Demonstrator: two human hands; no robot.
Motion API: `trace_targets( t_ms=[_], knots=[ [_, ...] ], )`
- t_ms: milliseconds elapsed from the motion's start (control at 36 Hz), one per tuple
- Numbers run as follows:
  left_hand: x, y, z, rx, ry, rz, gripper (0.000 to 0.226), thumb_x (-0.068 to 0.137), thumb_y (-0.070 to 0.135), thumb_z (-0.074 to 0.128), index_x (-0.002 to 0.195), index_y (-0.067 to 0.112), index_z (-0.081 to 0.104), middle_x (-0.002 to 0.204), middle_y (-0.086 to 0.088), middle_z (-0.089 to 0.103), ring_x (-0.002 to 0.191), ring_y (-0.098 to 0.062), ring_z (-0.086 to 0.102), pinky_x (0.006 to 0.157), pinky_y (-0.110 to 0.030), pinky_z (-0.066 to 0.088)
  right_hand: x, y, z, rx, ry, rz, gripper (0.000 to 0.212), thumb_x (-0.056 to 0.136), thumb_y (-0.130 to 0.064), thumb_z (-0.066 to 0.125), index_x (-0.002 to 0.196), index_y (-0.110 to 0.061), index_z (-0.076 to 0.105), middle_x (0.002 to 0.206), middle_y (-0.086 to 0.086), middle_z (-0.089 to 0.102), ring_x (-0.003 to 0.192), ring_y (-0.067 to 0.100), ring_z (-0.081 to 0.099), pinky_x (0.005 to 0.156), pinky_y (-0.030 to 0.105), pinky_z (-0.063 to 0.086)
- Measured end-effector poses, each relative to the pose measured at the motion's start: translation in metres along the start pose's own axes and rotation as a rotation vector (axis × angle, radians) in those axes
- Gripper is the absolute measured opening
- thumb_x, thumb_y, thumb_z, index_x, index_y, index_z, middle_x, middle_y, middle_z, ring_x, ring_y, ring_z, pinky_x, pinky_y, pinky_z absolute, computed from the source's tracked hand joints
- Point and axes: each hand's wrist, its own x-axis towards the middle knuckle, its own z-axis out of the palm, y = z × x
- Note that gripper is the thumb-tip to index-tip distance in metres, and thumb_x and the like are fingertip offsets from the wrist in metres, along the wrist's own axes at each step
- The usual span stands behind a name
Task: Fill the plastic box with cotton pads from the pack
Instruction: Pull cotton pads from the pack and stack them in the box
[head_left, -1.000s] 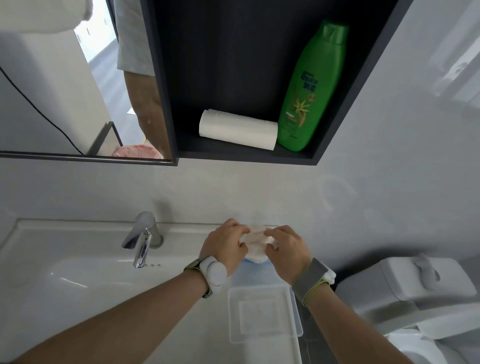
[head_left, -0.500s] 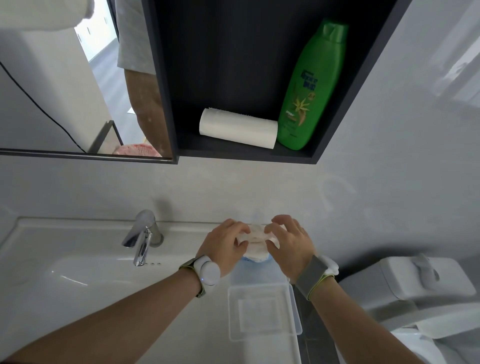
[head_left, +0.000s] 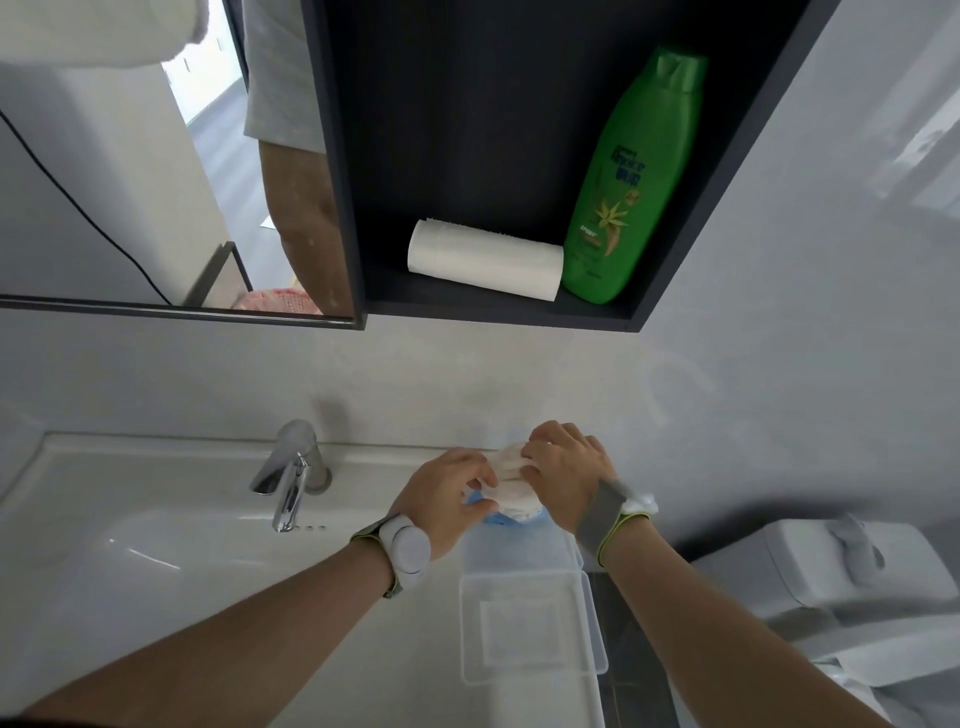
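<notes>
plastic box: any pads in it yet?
Cannot tell for sure. The plastic box looks empty; both hands grip the cotton pad pack above it.

The faucet (head_left: 291, 475) is shiny chromed metal, the sink (head_left: 130, 519) glossy white ceramic. The plastic box (head_left: 530, 623) is clear, smooth plastic; the green bottle (head_left: 631, 176) is glossy plastic.

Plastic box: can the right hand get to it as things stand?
Probably yes. The plastic box sits open, just below the right hand, nothing between them. But both that and the left hand grip the cotton pad pack, so it would have to let go.
</notes>
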Motion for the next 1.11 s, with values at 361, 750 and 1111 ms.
trace_targets(
  t_ms=[361,750,1111],
  knots=[
    [0.004,-0.005,0.003,0.034,0.028,0.01,0.007,0.086,0.021,0.07,0.091,0.025,0.07,0.119,0.013,0.056,0.092,-0.005,0.06,0.081,-0.032,0.054,-0.005,0.005,-0.001,0.105,0.312,-0.065,0.011,0.087,-0.025,0.061,0.094,-0.023,0.07,0.109,-0.005,0.062,0.097,0.022,0.058,0.075,0.034,0.047],
    [0.011,-0.009,0.005,0.041,0.06,0.012,0.011,0.091,0.025,0.065,0.1,0.028,0.069,0.119,0.016,0.051,0.089,-0.001,0.063,0.079,-0.032,0.056,-0.018,-0.004,-0.026,1.11,0.177,0.322,0.02,0.094,-0.01,0.056,0.104,-0.024,0.067,0.084,0.002,0.071,0.066,0.022,0.067,0.062,0.036,0.059],
    [0.013,-0.007,0.003,0.085,0.049,0.044,0.01,0.092,0.02,0.065,0.101,0.022,0.07,0.115,0.013,0.052,0.086,-0.007,0.063,0.079,-0.035,0.056,-0.066,-0.017,0.0,1.56,-0.133,0.642,0.019,0.099,-0.013,0.051,0.109,-0.015,0.066,0.106,0.021,0.063,0.086,0.045,0.068,0.061,0.044,0.058]
  ],
)
